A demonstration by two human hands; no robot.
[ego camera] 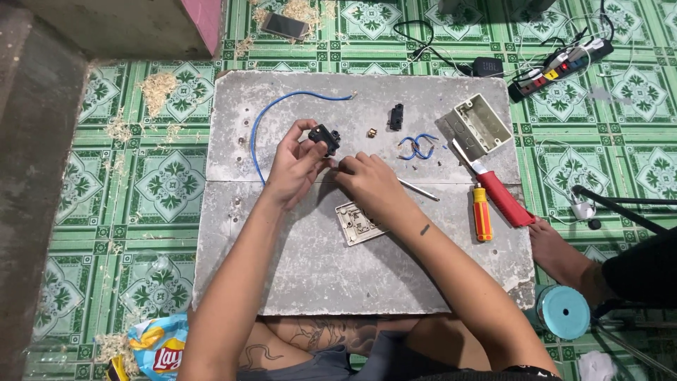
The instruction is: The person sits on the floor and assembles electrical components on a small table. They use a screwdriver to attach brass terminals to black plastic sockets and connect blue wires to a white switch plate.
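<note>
The left hand (296, 164) pinches a small black switch part (325, 137) between thumb and fingertips, holding it just above the grey board (317, 268), left of the board's middle. The right hand (367, 182) sits just beside it, fingers curled together with the tips touching the part's near edge; a thin metal tool (419, 190) sticks out to the right from under that hand. A blue wire (275, 113) curves on the far left of the board. A white switch plate (356, 224) lies near, under the right wrist. To the right lie a second black part (396, 116), short blue wire loops (416, 145), an open plastic wall box (482, 127), a red-handled knife (501, 194) and a small orange screwdriver (482, 214).
</note>
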